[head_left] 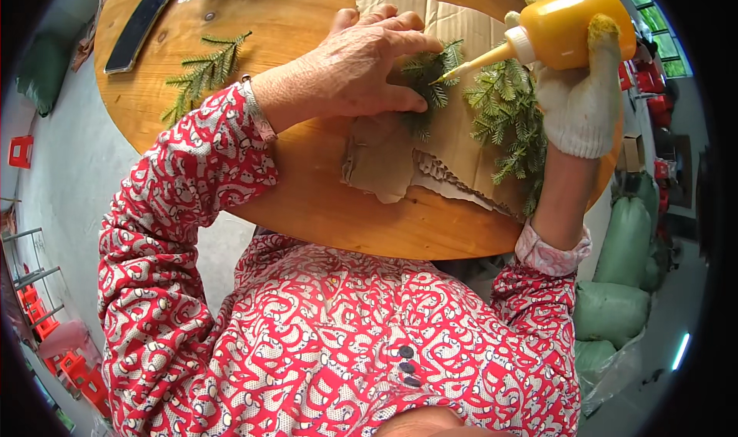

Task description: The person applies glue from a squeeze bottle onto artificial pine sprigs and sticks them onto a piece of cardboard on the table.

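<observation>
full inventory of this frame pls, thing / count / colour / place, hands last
squeeze bottle: 1, yellow with pale nozzle, upper right, nozzle tip at the sprigs
cardboard sheet: 1, brown, torn lower edge, on the table centre-right
sprigs on cardboard: a cluster, green, under and beside the nozzle
loose sprig: 1, green, table left of the cardboard
flat dark object: 1, black, table upper left
table: 1, round, orange-brown wood
stuffed sacks: several, green, floor at right
stools: several, red, floor at left
left hand: bare, pressing a sprig onto the cardboard
right hand: white knit glove, yellow fingertips, gripping the bottle
</observation>
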Demonstrator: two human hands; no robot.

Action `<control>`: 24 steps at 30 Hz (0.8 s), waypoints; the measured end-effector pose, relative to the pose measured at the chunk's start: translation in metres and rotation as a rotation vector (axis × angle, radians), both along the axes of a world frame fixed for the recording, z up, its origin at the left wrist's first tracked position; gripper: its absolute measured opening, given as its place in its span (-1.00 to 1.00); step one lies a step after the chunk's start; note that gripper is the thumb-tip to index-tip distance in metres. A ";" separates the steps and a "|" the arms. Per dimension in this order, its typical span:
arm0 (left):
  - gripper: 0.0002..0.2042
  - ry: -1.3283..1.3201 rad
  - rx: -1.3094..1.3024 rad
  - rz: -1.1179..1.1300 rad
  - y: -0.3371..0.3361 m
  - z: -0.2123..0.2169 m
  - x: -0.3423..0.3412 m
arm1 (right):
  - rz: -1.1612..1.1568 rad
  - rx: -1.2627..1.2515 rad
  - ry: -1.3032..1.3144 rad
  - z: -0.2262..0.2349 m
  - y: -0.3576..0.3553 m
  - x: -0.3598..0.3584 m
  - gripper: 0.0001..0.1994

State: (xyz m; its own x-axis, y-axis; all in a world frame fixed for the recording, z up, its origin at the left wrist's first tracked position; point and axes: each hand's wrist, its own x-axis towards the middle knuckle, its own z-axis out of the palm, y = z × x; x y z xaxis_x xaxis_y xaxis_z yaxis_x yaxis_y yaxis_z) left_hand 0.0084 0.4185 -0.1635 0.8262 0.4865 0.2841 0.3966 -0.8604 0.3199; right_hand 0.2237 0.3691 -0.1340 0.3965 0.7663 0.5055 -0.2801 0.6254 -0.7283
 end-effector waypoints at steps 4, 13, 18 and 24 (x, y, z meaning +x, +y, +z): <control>-0.41 -0.006 0.013 -0.013 0.001 -0.003 -0.001 | -0.035 0.019 -0.081 -0.009 0.002 -0.001 -0.55; -0.36 -0.027 0.004 -0.026 0.007 -0.007 0.003 | -0.038 0.015 -0.009 -0.010 0.008 0.009 -0.56; -0.35 -0.030 -0.011 -0.018 0.008 -0.006 0.005 | -0.005 0.036 0.001 -0.006 0.007 0.006 -0.55; -0.39 -0.112 0.074 -0.047 0.015 -0.015 0.006 | -0.020 0.030 -0.040 -0.007 0.006 0.000 -0.54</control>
State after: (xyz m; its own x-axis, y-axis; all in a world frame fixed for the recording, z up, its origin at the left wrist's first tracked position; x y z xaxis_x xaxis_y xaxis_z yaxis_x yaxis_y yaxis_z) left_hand 0.0148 0.4331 -0.1788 0.8088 0.4221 0.4095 0.3207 -0.9002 0.2946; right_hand 0.2241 0.3748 -0.1411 0.3904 0.7430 0.5437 -0.2385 0.6520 -0.7197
